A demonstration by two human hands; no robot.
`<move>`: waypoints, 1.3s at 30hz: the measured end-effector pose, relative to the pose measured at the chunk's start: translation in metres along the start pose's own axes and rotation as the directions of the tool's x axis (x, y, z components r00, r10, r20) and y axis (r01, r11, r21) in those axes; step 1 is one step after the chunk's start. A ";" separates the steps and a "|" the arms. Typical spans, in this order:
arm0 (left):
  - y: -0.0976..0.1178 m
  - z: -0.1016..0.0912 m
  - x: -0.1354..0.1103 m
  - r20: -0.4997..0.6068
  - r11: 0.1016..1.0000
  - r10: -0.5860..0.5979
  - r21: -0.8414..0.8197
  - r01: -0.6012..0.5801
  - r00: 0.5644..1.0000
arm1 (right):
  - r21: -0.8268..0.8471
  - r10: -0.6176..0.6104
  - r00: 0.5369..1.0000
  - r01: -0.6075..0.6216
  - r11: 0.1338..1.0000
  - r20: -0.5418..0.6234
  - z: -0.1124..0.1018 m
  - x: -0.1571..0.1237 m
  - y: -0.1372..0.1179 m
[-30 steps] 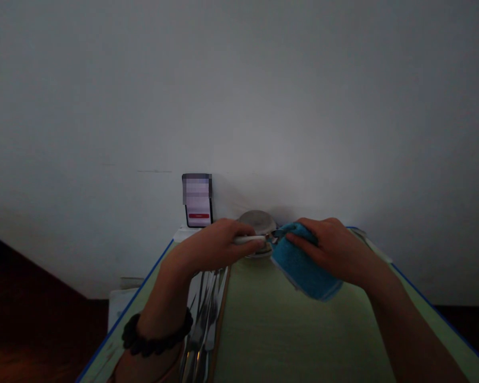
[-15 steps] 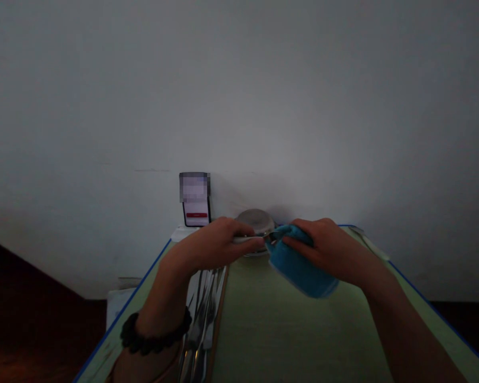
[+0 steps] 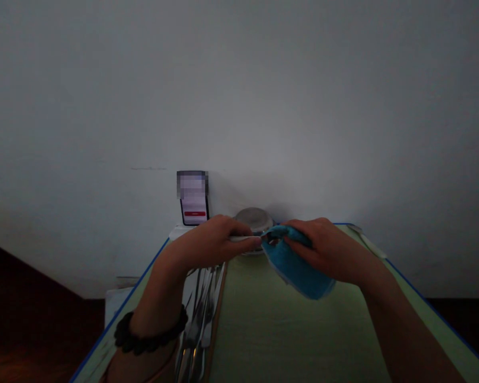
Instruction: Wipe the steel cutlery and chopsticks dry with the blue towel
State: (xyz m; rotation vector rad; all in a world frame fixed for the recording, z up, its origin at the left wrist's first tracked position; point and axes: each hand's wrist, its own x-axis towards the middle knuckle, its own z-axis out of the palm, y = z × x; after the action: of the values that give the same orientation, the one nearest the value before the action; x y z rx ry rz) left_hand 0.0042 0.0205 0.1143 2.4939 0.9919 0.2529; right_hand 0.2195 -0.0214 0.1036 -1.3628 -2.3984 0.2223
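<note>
Above the green table point(image 3: 295, 330), near its far edge, my left hand point(image 3: 217, 242) pinches a utensil point(image 3: 242, 239) by its pale handle, while my right hand point(image 3: 329, 246) grasps a blue cloth point(image 3: 299, 270) bunched at the metal end. I can't tell that end's shape, since the cloth hides most of it. To do this well, I judge, the handle wants a firm, level pinch so nothing twists, and the cloth a snug squeeze on both faces as it runs along the metal, its loose part hanging free. A round container point(image 3: 254, 217) stands just behind and cutlery point(image 3: 201, 314) lies near my left wrist, so small strokes suit best.
</note>
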 end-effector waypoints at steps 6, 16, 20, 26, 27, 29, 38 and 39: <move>-0.001 0.000 0.000 0.011 1.000 0.003 0.011 -0.003 1.000 | 0.031 -0.004 1.000 0.004 1.000 0.005 0.000 0.000 0.004; -0.004 -0.001 -0.001 0.034 1.000 -0.018 0.001 0.018 0.999 | 0.167 -0.034 0.997 0.023 0.986 0.065 -0.004 -0.004 0.006; -0.005 0.000 0.000 0.036 1.000 -0.017 0.004 0.017 0.999 | 0.212 -0.045 0.995 0.026 0.977 0.088 -0.005 -0.004 0.006; -0.006 0.000 -0.001 0.033 1.000 -0.003 -0.001 0.003 0.999 | 0.216 -0.034 0.994 0.010 0.976 0.107 -0.006 -0.005 0.006; -0.006 0.000 -0.001 0.036 1.000 -0.005 -0.003 0.005 0.999 | 0.219 -0.030 0.993 0.005 0.976 0.115 -0.006 -0.005 0.006; -0.007 -0.001 -0.001 0.043 1.000 -0.016 -0.010 0.017 0.999 | 0.227 -0.028 0.991 -0.002 0.974 0.128 -0.006 -0.005 0.007; -0.009 0.001 -0.001 0.049 0.999 -0.033 -0.011 0.034 0.998 | 0.219 -0.032 0.991 0.002 0.976 0.132 -0.006 -0.007 0.009; -0.009 0.001 -0.001 0.049 0.999 -0.035 -0.009 0.036 0.998 | 0.218 -0.031 0.991 0.002 0.976 0.131 -0.006 -0.007 0.009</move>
State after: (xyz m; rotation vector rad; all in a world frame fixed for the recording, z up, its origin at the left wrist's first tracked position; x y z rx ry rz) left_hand -0.0013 0.0255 0.1098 2.4587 1.0115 0.1841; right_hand 0.2319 -0.0229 0.1043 -1.2628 -2.4067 0.5712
